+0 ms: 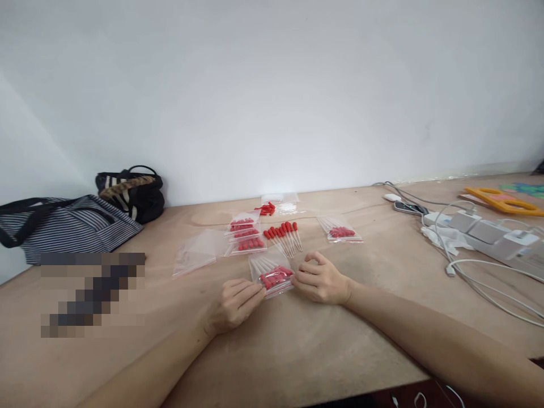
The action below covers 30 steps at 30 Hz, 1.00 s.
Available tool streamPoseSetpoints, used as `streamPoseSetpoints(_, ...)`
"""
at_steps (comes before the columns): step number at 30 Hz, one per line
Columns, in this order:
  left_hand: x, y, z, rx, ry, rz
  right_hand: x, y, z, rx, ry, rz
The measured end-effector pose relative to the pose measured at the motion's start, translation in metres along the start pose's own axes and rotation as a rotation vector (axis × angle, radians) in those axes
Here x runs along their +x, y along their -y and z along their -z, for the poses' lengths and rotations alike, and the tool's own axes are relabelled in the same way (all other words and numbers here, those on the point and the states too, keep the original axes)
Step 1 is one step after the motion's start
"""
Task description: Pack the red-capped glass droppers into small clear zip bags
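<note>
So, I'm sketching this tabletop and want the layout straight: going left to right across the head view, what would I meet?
Striped bag → flat transparent bag → left hand → bag of red-tipped sticks between the hands → right hand → white chargers.

A home or a small workroom is showing here; which, one cannot tell. A broad, light-brown table [382, 255] is standing against a plain white wall [272, 96], a black-and-white striped fabric bag [85, 224] is resting far left, and boxy white plug-in chargers [484, 231] are crowding the right.
</note>
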<state>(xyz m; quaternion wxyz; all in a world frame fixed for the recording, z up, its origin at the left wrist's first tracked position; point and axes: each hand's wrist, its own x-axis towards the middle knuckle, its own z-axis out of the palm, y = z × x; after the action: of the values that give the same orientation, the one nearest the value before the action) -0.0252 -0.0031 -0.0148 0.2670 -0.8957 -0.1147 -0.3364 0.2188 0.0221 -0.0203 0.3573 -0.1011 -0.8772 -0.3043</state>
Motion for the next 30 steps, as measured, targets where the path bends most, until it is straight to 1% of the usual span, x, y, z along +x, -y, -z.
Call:
streamPoseSetpoints(4, 0.002, 0.000, 0.000, -0.007, -0.016, 0.025, 0.002, 0.003, -0.002, -0.009, -0.007, -0.050)
streamPoseSetpoints(8, 0.006, 0.000, 0.000, -0.030, -0.034, 0.043, 0.005, 0.006, -0.006, 0.009, -0.013, -0.037)
streamPoseSetpoints(11, 0.010, 0.000, 0.001, -0.032, 0.006, 0.063, 0.006, 0.007, -0.008, 0.022, -0.026, -0.024)
streamPoseSetpoints(14, 0.015, 0.000, 0.002, -0.038, 0.022, 0.039, 0.009, 0.008, -0.009, 0.021, -0.030, -0.043)
streamPoseSetpoints(18, 0.020, 0.000, 0.003, -0.037, -0.017, 0.019, 0.017, 0.013, -0.011, 0.014, -0.050, -0.044)
streamPoseSetpoints(24, 0.023, -0.001, 0.000, -0.054, -0.013, 0.065, 0.026, 0.017, -0.016, 0.033, -0.090, -0.031)
streamPoseSetpoints(30, 0.025, -0.001, -0.001, -0.029, -0.012, 0.038, 0.028, 0.018, -0.015, 0.030, -0.084, -0.034)
